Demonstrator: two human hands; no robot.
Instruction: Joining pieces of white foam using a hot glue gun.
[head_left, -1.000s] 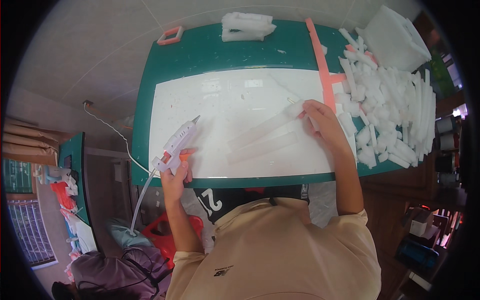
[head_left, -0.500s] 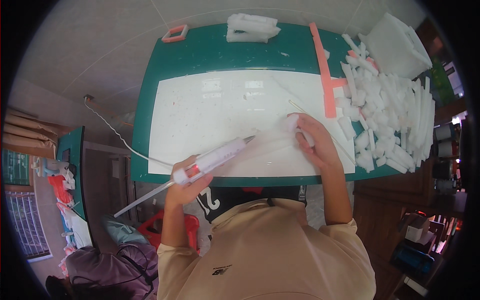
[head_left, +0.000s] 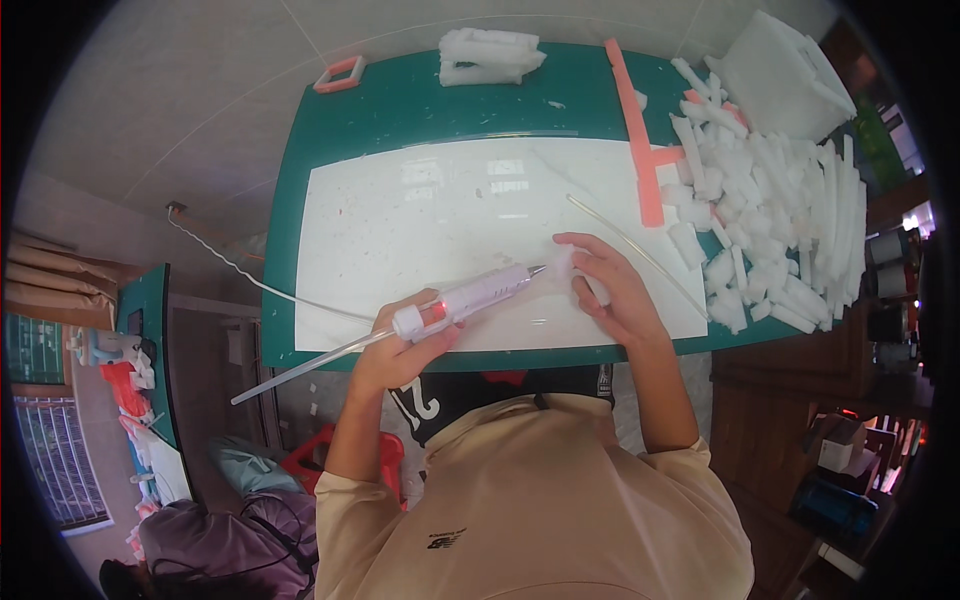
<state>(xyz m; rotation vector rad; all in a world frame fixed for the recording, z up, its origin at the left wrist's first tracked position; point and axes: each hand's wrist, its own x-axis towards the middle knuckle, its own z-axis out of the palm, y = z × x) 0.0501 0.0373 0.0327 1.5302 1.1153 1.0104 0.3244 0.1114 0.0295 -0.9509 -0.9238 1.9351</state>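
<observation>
My left hand (head_left: pixel 410 340) is wrapped round a white hot glue gun (head_left: pixel 480 293) with a red light glowing near its rear. A long clear glue stick (head_left: pixel 300 372) pokes out of its back end. The gun's metal nozzle points right, at a small white foam piece (head_left: pixel 562 268); whether it touches cannot be made out. Fingers of my right hand (head_left: pixel 615 290) are closed on that foam piece. Beyond the right hand, a second thin glue stick (head_left: pixel 625 235) lies slantwise on the white board (head_left: pixel 400 215).
A big pile of white foam strips (head_left: pixel 760 220) covers the table's right side, beside a white foam box (head_left: pixel 785 80). A long pink foam strip (head_left: pixel 637 130) lies left of it. Foam assemblies (head_left: pixel 490 55) and a small pink frame (head_left: pixel 340 73) sit at the far edge. The gun's white cord (head_left: pixel 245 272) runs left.
My left hand has moved the glue gun right and slightly up, bringing its nozzle to the foam piece. The right hand has shifted a little left, still holding the foam.
</observation>
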